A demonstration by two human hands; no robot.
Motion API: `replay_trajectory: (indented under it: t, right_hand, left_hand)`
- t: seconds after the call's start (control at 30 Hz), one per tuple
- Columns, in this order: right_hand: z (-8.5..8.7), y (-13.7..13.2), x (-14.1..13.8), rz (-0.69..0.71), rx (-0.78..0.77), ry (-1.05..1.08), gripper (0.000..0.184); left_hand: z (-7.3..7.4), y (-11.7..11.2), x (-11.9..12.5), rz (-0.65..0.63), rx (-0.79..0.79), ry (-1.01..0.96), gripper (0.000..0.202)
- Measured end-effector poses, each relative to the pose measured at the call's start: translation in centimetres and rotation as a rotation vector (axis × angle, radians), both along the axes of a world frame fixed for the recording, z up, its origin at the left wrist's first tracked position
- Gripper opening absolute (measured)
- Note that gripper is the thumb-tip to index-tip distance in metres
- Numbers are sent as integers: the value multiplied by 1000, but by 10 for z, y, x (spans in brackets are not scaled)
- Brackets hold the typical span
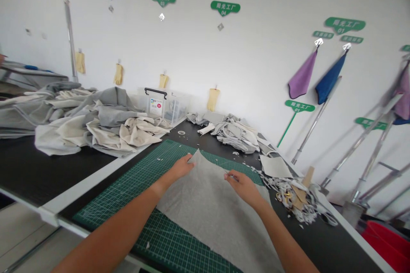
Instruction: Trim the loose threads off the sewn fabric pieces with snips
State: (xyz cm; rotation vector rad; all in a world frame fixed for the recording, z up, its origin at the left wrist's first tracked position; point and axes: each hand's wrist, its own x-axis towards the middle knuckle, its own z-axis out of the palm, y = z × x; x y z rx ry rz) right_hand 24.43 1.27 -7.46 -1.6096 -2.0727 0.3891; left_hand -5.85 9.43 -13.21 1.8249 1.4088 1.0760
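A large piece of light grey fabric [211,209] lies spread over a green cutting mat [134,183] on the black table. My left hand [181,167] rests on the fabric's far left edge, close to its upper corner, fingers closed on the cloth. My right hand [244,185] presses on the fabric's far right edge, its fingers pinched round a thin pen-like tool [231,175] that I can barely make out.
Piles of grey and cream cloth [96,121] lie at the back left, with a clear plastic box [160,104] behind. More folded cloth [235,132] and a heap of scraps [294,192] line the right edge. A red bin [387,241] stands at the lower right.
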Motion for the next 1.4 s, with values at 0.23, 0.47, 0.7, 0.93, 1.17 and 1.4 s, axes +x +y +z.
replay_trajectory:
  t: [0.23,0.47,0.7,0.93,1.17,1.4]
  right_hand:
    - [5,39,-56,77,18,85,43]
    - [-41,63,-77,-104,119,184,41]
    - [-45,42,-80,-29,191,187,42]
    - [-44,40,-81,-2,243,164,40]
    - [-41,36,-80,4,273,154,40]
    - [-42,37,-80,21,247,123,40]
  left_hand:
    - [8,30,17,-167,129,-99,27]
    - [-6,21,30,-180,198,-95,23]
    - [-1,5,30,-312,235,-165,25]
    - [1,6,31,-303,226,-128,36]
    - [8,-1,32,-346,187,-175,36]
    - [2,8,33,-344,165,-213,36]
